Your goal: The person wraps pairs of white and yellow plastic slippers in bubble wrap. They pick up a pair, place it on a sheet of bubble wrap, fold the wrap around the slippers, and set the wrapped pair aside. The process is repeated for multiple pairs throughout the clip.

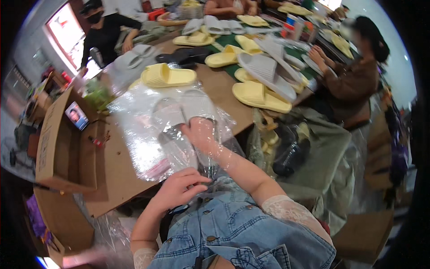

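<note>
Right hand [200, 134], forearm extended toward 12 o'clock, lies inside a clear plastic bag [148, 134], fingers closed around a grey slipper [179, 114]. Left hand [179, 188], at 6 o'clock of the bag, pinches the bag's open edge, fingers narrow. The bag rests on the brown surface [224, 89]. An open cardboard box [62, 148] stands at 9 o'clock; yellow slippers [168, 76] lie at 12 o'clock.

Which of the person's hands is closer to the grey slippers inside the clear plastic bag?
Right. The right hand is inside the clear plastic bag, touching the grey slippers. The left hand grips the bag's open edge, nearer the body.
</note>
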The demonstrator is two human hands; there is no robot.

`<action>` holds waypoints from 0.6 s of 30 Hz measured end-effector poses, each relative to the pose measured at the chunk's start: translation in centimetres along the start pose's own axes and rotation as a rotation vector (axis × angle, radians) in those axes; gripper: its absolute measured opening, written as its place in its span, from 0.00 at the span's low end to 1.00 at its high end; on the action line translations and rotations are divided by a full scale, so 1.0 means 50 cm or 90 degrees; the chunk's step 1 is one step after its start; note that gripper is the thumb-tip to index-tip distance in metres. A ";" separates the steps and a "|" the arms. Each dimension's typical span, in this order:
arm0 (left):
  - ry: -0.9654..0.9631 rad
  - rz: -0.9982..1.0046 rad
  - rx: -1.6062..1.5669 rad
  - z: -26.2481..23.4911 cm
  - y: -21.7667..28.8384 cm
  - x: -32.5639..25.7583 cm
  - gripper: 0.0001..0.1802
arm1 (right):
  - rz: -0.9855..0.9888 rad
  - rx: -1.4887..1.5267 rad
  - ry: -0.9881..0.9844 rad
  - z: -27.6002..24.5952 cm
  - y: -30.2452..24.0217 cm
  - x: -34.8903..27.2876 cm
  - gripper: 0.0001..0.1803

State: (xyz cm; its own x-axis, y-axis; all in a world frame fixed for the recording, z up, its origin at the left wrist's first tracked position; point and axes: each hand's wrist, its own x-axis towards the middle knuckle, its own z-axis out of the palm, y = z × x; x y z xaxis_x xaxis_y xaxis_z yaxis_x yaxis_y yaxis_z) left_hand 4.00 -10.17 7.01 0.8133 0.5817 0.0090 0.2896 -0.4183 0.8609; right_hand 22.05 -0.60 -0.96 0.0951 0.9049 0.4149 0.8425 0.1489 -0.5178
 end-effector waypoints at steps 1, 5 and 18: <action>0.051 0.080 0.043 -0.014 -0.007 0.004 0.16 | 0.028 0.030 0.032 0.011 0.010 -0.003 0.19; 0.459 0.143 0.386 -0.088 -0.080 0.048 0.33 | 0.071 0.037 0.042 -0.029 0.043 -0.033 0.19; 0.432 -0.141 0.306 -0.144 -0.343 0.134 0.25 | 0.043 -0.168 0.328 -0.476 0.369 -0.170 0.16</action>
State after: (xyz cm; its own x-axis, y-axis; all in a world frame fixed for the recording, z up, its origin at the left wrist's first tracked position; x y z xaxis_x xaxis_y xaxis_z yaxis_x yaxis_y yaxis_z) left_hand 0.83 5.92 -4.05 0.2787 0.9123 0.3001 0.7129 -0.4059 0.5719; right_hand 49.39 -15.01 3.77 0.3425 0.5889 0.7321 0.9232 -0.0665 -0.3784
